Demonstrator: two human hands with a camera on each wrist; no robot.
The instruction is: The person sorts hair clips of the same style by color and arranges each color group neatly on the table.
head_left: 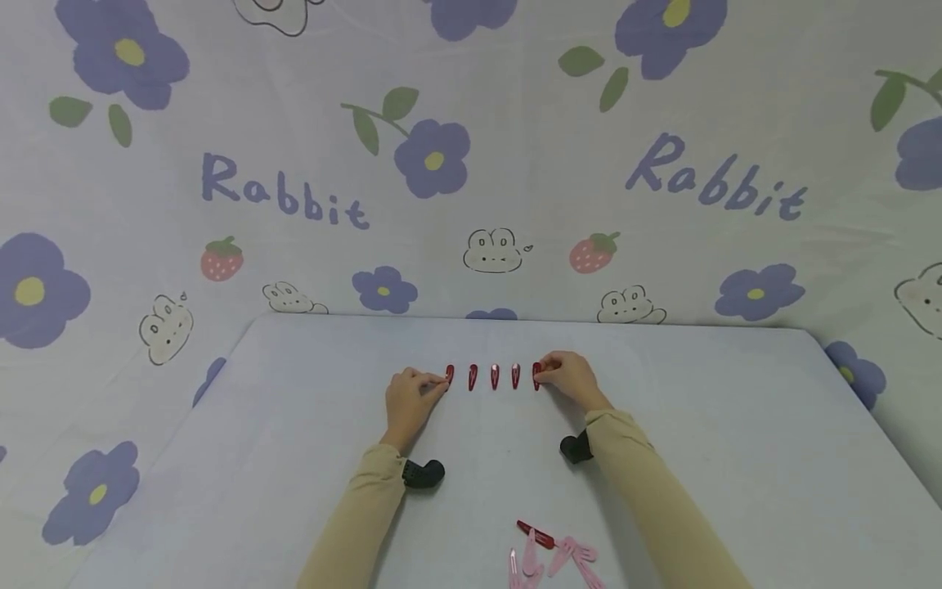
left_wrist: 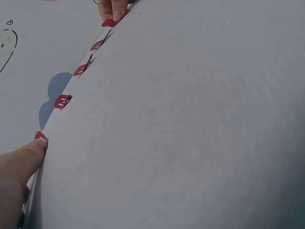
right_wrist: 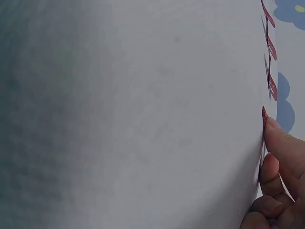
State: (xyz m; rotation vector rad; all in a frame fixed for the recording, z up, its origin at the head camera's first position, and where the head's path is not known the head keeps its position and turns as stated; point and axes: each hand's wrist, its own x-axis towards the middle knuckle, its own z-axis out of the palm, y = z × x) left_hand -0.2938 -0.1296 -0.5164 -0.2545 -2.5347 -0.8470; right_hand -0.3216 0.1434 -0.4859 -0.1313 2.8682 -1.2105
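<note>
Several red snap hair clips stand in a left-to-right row toward the back of the white table, the middle clip (head_left: 495, 377) among them. At the row's left end my left hand (head_left: 410, 402) pinches the leftmost red hair clip (head_left: 450, 373); its thumb (left_wrist: 33, 155) covers part of that clip in the left wrist view. My right hand (head_left: 574, 379) pinches the rightmost red hair clip (head_left: 537, 376) between thumb and fingers. In the right wrist view, the narrow tip of that clip (right_wrist: 264, 114) sticks out past the fingertips.
Near the front edge lies a loose pile of pink hair clips (head_left: 530, 560) with one red hair clip (head_left: 536, 534) on its far side. Black wrist cameras (head_left: 424, 474) hang under both sleeves. A cloth (head_left: 493, 180) printed with flowers and rabbits rises behind the table (head_left: 294, 425).
</note>
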